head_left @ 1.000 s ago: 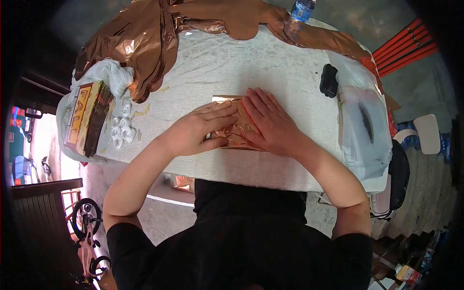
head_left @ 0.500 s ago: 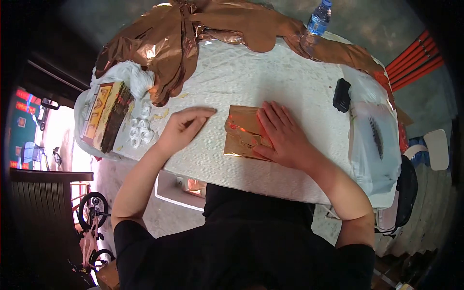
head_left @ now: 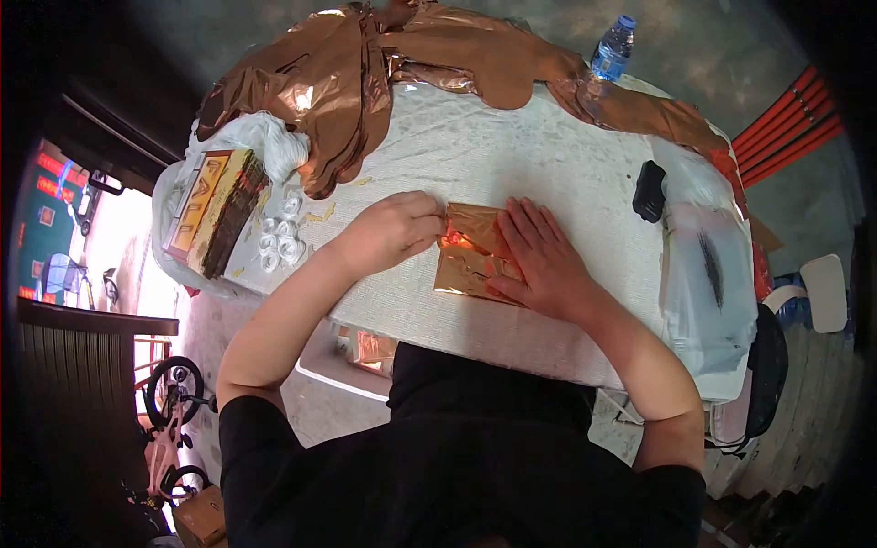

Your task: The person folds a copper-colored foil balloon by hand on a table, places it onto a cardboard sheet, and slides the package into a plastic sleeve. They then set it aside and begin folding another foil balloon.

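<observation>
A folded copper foil balloon [head_left: 470,265] lies as a flat rectangle on the white-covered table in front of me, shiny gold-orange with creases. My right hand [head_left: 546,265] rests flat on its right part, fingers stretched out and slightly spread. At its upper left edge, my left hand [head_left: 402,230] is closed, its thumb and fingertips pinching the foil. The fingertips partly hide that edge. Several more deflated copper foil balloons [head_left: 493,55] are draped along the far side of the table, some hanging over the edge.
Small white ribbon rolls [head_left: 283,245] sit at the left beside a stack of yellow-and-red packs [head_left: 212,210] in a plastic bag. A water bottle [head_left: 614,50] stands far right. A black object [head_left: 649,192] lies near a plastic-wrapped bundle [head_left: 702,274]. Below the table is a white bin [head_left: 343,379].
My left hand has moved right from the bare table to the balloon's left edge and closed its fingers there. My right hand stays flat on the balloon. The view has shifted slightly.
</observation>
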Demonstrator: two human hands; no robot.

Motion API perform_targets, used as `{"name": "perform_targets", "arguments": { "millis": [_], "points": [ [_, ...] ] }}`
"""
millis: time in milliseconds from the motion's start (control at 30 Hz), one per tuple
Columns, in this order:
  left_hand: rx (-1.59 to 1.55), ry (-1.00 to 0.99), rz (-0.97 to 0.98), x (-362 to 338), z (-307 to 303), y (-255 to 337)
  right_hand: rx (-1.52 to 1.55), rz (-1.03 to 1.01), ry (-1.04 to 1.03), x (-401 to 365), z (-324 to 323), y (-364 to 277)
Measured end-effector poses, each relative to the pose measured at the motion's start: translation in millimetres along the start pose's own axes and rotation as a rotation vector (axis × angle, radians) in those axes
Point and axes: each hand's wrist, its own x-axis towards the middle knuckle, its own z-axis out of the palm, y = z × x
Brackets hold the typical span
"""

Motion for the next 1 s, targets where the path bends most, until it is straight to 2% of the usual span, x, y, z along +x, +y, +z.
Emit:
{"name": "perform_targets", "arguments": {
  "millis": [33, 167, 267, 333, 433, 767, 867, 933, 1000],
  "points": [
    [0.093, -0.003, 0.070, 1.0, 0.2, 0.4, -0.005, -0.004, 0.007, -0.1, 1.3, 0.5],
    [0.152, 0.015, 0.099, 0.9, 3.7, 2.5, -0.016, 0.001, 0.011, 0.2, 2.9, 0.8],
    [0.065, 0.038, 0.045, -0.6, 7.6, 2.3, -0.005, -0.011, 0.020, -0.2, 1.3, 0.5],
    [-0.123, 0.053, -0.073, -2.3, 6.7, 3.4, -0.004, -0.003, 0.019, -0.7, 2.4, 0.7],
    [-0.162, 0.063, -0.137, -4.3, 9.4, 1.4, -0.007, -0.004, 0.022, -0.7, 4.9, 2.1],
    [-0.147, 0.023, -0.128, 5.8, 23.1, 4.0, -0.021, 0.013, -0.014, 0.0, 2.0, 0.4],
    [-0.137, 0.104, -0.109, 6.9, 23.7, 7.3, -0.026, 0.013, -0.019, -0.4, 2.6, 0.8],
    [-0.070, 0.113, -0.370, 6.9, 18.5, 16.4, -0.025, 0.017, -0.020, -0.3, 3.0, 0.5],
    [-0.033, 0.135, -0.319, 1.6, 22.8, 12.1, -0.026, 0.019, -0.020, 0.0, 3.1, 1.0]
  ]
}}
